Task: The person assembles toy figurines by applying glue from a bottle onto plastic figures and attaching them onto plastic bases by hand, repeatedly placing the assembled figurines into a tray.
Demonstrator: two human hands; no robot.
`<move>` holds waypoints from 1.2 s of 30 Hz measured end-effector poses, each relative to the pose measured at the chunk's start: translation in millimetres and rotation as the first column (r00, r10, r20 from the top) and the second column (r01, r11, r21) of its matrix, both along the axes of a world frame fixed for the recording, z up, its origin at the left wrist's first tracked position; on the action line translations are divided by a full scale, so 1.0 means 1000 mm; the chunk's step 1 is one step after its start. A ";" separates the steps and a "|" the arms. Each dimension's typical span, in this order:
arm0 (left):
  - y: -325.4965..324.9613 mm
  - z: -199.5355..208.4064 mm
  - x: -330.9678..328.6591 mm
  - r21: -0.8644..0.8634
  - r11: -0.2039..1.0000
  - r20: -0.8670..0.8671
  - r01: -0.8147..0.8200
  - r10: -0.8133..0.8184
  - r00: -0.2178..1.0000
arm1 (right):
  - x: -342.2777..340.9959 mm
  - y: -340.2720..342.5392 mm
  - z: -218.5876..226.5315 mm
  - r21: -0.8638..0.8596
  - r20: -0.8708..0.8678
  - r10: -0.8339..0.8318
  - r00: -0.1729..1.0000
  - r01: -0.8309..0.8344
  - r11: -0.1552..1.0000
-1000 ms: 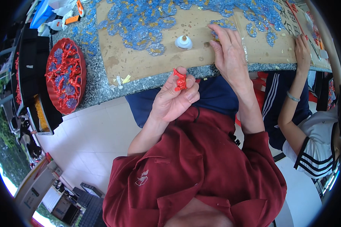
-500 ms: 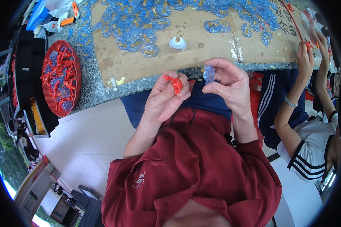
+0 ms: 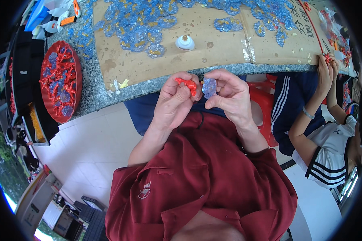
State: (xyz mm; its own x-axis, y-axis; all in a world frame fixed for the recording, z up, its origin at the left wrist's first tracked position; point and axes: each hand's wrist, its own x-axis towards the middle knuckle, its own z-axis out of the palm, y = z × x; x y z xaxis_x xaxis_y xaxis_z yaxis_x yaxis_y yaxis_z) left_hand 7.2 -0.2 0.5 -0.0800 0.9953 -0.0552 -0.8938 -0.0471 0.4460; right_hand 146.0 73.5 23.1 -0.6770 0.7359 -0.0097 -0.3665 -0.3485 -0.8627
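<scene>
Between the thumb and fingers of my left hand [image 3: 177,96] is a small red plastic branch-shaped piece [image 3: 188,85]. My right hand [image 3: 231,94] pinches a translucent blue plastic flower piece [image 3: 209,88] by its edge. Both pieces are held close together above my lap, just in front of the table edge; whether they touch I cannot tell. On the cardboard ahead stands a small white bottle [image 3: 185,43] with a brownish tip. Many similar blue pieces [image 3: 138,30] with yellow parts spread over the cardboard beyond it.
A red oval basket [image 3: 44,86] of red and blue pieces sits at the left of the stone table [image 3: 94,94]. Behind it lie orange-handled tools [image 3: 68,21]. Black bins [image 3: 30,68] stand at far left. At right, a co-worker's hands [image 3: 326,72] hold a red piece beside the cardboard [image 3: 149,68].
My right hand has moved left, bringing the blue flower piece close beside the red one. The red piece has turned in my left fingers. The co-worker's hands have come lower and together.
</scene>
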 end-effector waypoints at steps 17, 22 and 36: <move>-0.003 -0.004 0.006 0.046 0.986 -0.153 -0.158 0.163 0.975 | 0.003 -0.008 -0.008 -0.082 -0.030 -0.052 0.998 0.049 0.995; -0.003 -0.004 0.006 0.073 0.980 -0.215 -0.185 0.197 0.957 | 0.005 -0.008 -0.008 -0.076 -0.019 -0.040 0.999 0.038 0.996; -0.002 -0.004 -0.003 0.177 0.951 -0.569 -0.253 0.309 0.762 | 0.005 -0.016 0.000 -0.071 0.054 -0.080 0.995 0.084 0.994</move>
